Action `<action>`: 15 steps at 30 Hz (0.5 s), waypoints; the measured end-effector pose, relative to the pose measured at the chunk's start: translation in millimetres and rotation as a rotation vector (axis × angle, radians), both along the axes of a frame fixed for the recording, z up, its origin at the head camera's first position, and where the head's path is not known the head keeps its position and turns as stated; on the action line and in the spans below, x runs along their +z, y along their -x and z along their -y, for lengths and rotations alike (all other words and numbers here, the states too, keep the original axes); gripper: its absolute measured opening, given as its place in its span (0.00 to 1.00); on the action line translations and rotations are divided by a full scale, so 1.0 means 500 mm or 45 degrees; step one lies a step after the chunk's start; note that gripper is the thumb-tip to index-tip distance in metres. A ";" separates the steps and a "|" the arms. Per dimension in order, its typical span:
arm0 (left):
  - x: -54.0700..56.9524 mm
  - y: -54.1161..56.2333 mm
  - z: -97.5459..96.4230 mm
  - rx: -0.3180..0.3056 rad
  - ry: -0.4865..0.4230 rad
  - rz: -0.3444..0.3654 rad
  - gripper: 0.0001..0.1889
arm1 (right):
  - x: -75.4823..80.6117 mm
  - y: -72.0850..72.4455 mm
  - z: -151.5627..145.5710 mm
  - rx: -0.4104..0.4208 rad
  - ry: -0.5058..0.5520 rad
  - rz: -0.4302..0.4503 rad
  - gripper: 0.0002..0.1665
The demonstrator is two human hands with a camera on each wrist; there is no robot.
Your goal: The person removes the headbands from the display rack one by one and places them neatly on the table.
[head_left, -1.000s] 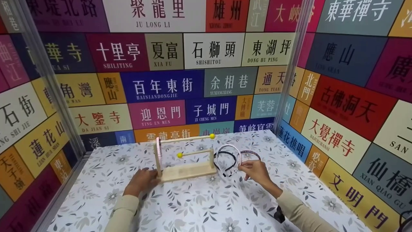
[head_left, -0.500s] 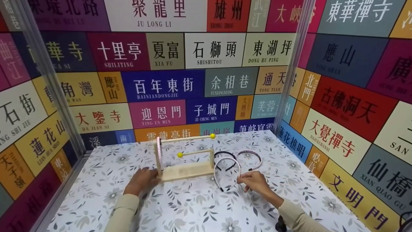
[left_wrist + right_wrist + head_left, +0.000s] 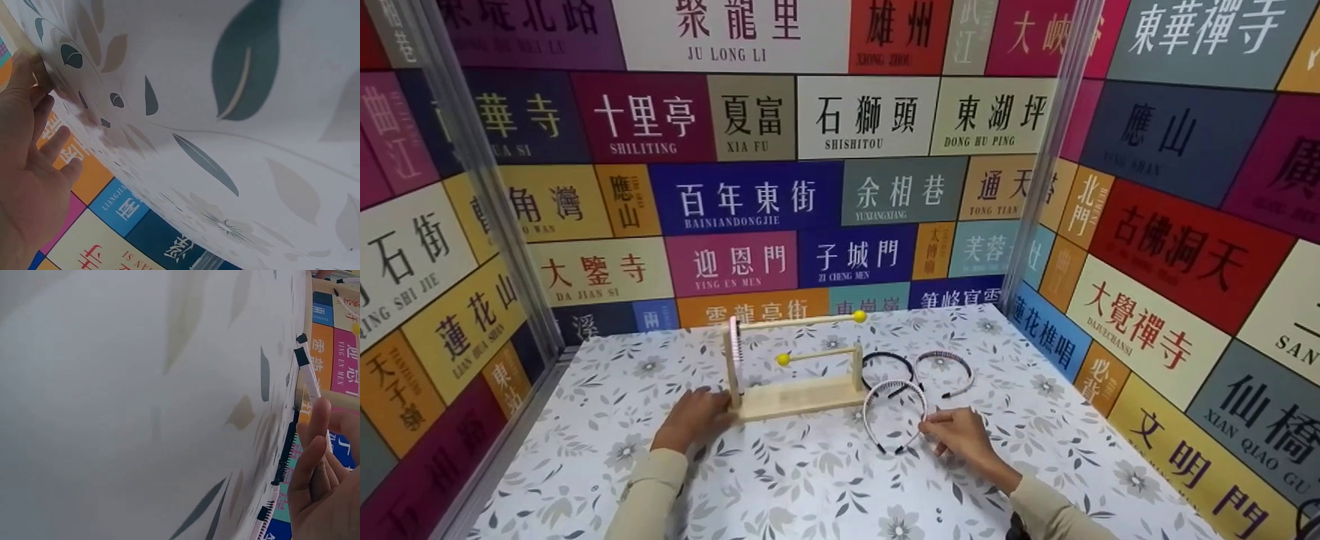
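My right hand (image 3: 960,436) pinches a white-and-black-tipped headband (image 3: 870,424) by its right side, standing the band up low over the table. In the right wrist view, thumb and fingertips close on the headband (image 3: 309,374). My left hand (image 3: 695,420) holds the left end of a wooden stand (image 3: 799,397), thumb and forefinger at its edge in the left wrist view. The stand has two horizontal rods tipped with yellow balls, facing opposite ways. A pink headband (image 3: 736,349) hangs on the upper rod, against the left post.
A black headband (image 3: 911,364) lies just right of the stand, partly behind the held one. Another pinkish headband (image 3: 964,364) lies farther right. The table (image 3: 780,487) wears a floral cover; walls with colored sign panels (image 3: 742,196) enclose its back and sides.
My right hand has drawn the white headband toward me, away from the black and pinkish ones. My left hand stays at the stand, and the stand has not shifted on the table.
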State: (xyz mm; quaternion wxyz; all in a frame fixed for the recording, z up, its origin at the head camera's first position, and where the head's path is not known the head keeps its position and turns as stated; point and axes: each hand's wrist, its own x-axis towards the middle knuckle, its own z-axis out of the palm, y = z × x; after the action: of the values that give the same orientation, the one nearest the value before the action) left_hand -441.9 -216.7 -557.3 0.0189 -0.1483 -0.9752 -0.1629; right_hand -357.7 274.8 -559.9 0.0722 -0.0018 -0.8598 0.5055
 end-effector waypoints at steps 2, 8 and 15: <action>0.000 0.001 0.000 0.005 -0.004 0.007 0.12 | -0.004 -0.001 -0.002 0.001 -0.021 -0.017 0.16; 0.001 0.004 0.001 0.024 0.010 0.026 0.11 | -0.011 -0.008 -0.005 0.020 -0.041 -0.048 0.13; -0.003 0.002 0.001 0.021 0.012 0.012 0.11 | -0.014 -0.005 -0.007 -0.023 -0.121 -0.051 0.10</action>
State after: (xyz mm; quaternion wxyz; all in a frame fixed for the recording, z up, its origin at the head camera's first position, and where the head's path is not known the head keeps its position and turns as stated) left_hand -442.7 -217.4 -558.7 0.0152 -0.1395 -0.9773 -0.1590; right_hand -355.4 278.1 -566.8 0.0941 0.0039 -0.8811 0.4635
